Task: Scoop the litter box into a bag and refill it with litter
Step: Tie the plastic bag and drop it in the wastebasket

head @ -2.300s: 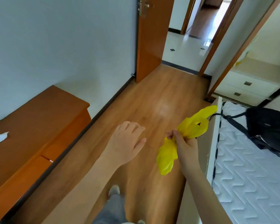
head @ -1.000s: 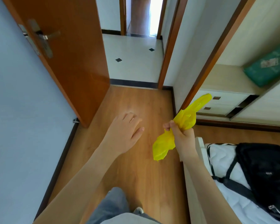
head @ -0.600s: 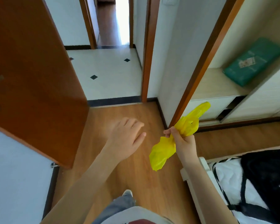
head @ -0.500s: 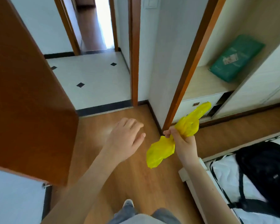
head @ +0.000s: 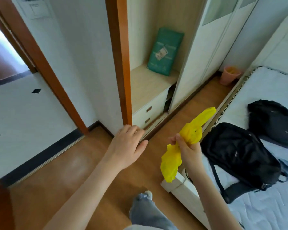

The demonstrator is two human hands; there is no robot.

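Observation:
My right hand [head: 189, 151] is closed around the middle of a crumpled yellow plastic bag [head: 170, 163], whose ends stick out above and below the fist. My left hand [head: 127, 146] hovers beside it over the wooden floor, fingers loosely apart and holding nothing. A green packet [head: 165, 51] leans upright on an open wardrobe shelf [head: 146, 83] ahead. No litter box is in sight.
A bed with a white mattress [head: 264, 205] is at the right, carrying two black bags [head: 239, 155]. A small pink bin [head: 229, 77] stands on the floor at the wardrobe's far end. A doorway to a white tiled floor [head: 23, 113] opens at the left.
The view has swung right from the doorway toward the wardrobe and bed. Both hands keep the same pose, the right one still gripping the yellow bag.

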